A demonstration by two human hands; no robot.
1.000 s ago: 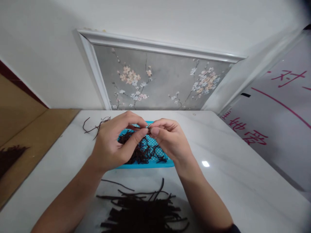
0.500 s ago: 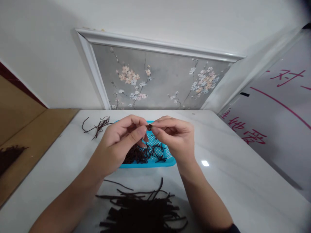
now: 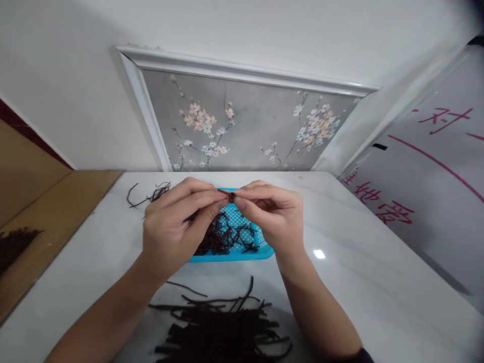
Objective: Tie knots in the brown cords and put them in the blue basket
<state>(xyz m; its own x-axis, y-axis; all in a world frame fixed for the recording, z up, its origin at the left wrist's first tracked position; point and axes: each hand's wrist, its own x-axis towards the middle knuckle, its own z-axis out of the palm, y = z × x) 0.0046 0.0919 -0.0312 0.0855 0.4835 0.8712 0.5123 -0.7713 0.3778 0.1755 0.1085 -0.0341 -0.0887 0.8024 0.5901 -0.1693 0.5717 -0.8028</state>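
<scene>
My left hand point(image 3: 177, 222) and my right hand point(image 3: 278, 217) meet above a blue perforated plastic basket point(image 3: 238, 257). Between both sets of fingertips is a small dark brown strip point(image 3: 232, 198), bunched or looped where they pinch it; its exact shape is too small to tell. A short end of it sticks out toward my left fingers. Inside the basket lies a heap of knotted-looking dark strips point(image 3: 217, 239), partly hidden behind my left hand. Nearer to me, a thick pile of straight dark brown strips point(image 3: 219, 333) rests on the table.
Several thin loose strips point(image 3: 132, 196) lie on the white marbled table point(image 3: 340, 297) at the left back. Behind the table stands a wall with a framed floral panel point(image 3: 249, 126). A whiteboard with red writing point(image 3: 423, 166) is at the right. More dark strips point(image 3: 17, 247) lie at far left.
My left hand has shifted slightly left, its fingers straightened and more of its back turned to view. My right hand keeps its pinch in nearly the same place.
</scene>
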